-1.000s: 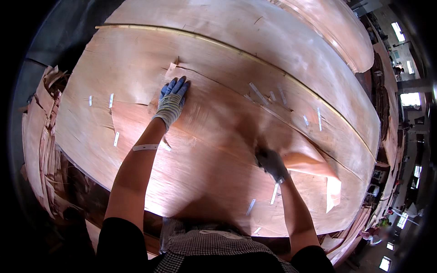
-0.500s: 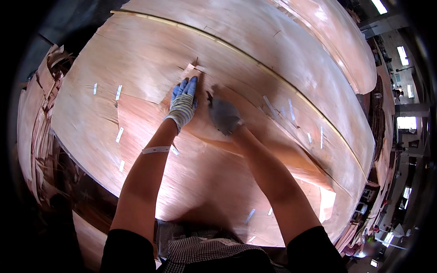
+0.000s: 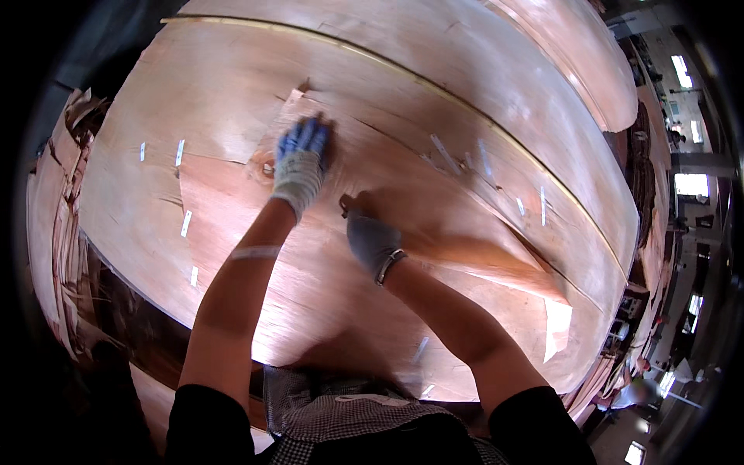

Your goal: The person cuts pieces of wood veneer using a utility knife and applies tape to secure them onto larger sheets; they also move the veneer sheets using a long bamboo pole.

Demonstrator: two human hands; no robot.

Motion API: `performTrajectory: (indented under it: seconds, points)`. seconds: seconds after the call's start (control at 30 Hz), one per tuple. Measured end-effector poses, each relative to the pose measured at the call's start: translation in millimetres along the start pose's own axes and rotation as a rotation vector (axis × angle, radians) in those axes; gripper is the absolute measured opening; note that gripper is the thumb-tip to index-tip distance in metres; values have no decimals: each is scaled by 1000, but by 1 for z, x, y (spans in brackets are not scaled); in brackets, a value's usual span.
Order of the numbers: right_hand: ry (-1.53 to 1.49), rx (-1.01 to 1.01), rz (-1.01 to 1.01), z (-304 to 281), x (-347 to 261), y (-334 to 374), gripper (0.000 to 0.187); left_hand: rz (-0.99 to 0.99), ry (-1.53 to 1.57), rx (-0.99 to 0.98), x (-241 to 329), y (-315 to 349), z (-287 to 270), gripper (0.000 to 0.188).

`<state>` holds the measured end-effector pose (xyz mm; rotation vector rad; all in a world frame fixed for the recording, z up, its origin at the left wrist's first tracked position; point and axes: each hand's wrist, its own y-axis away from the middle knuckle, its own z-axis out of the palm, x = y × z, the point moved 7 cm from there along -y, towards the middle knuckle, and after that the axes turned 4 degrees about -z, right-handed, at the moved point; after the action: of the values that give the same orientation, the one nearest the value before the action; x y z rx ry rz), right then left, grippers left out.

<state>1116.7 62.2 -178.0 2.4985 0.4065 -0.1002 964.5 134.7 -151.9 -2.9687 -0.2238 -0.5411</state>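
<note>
A wide sheet of pinkish-tan wood veneer spreads before me, with a loose veneer piece lying on top of it. My left hand, in a striped glove with blue fingers, presses flat on that piece near its far left end, fingers stretched out. To its right and nearer to me, my right hand in a grey glove is closed. A small dark tip shows at its front, too blurred to name. The loose piece's right part is raised in a fold, ending in a pale corner.
A thin yellowish strip runs across the far part of the sheet. Short white tape pieces are stuck on the veneer. Ragged veneer scraps stand at the left. Another veneer stack is at the far right. A person is in the right background.
My right hand has come back toward me across the loose piece. That piece lies flatter between my hands. The whole view has shifted slightly.
</note>
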Motion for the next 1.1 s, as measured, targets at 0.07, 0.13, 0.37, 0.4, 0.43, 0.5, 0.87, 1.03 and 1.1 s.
performTrajectory:
  seconds: [0.07, 0.13, 0.37, 0.4, 0.43, 0.5, 0.87, 1.03, 1.1]
  points:
    - [177, -48, -66, -5, -1, -1, 31, 271, -9, -39, 37, 35, 24, 51]
    - [193, -39, -152, -8, 5, 1, 29, 410, -37, -64, 62, 53, 28, 52]
    - [332, 26, -654, -32, 152, 62, 24, 340, 31, -8, 68, 59, 18, 56]
    - [280, 13, -486, -34, 198, 64, 22, 338, 27, -12, 70, 59, 19, 56]
    - [259, 388, -721, -46, 236, 77, 17, 347, 30, -12, 75, 57, 19, 56]
    - [446, 719, -834, -68, 276, 102, 13, 338, 16, -22, 73, 56, 23, 57]
    - [104, 310, -748, -107, 0, -96, 21, 269, 43, 13, 70, 55, 19, 56]
    - [77, 197, -650, -101, -49, -139, 29, 223, 41, -75, 69, 53, 22, 56]
    - [-151, -9, -527, -96, -4, -123, 34, 215, 29, -75, 66, 54, 25, 58]
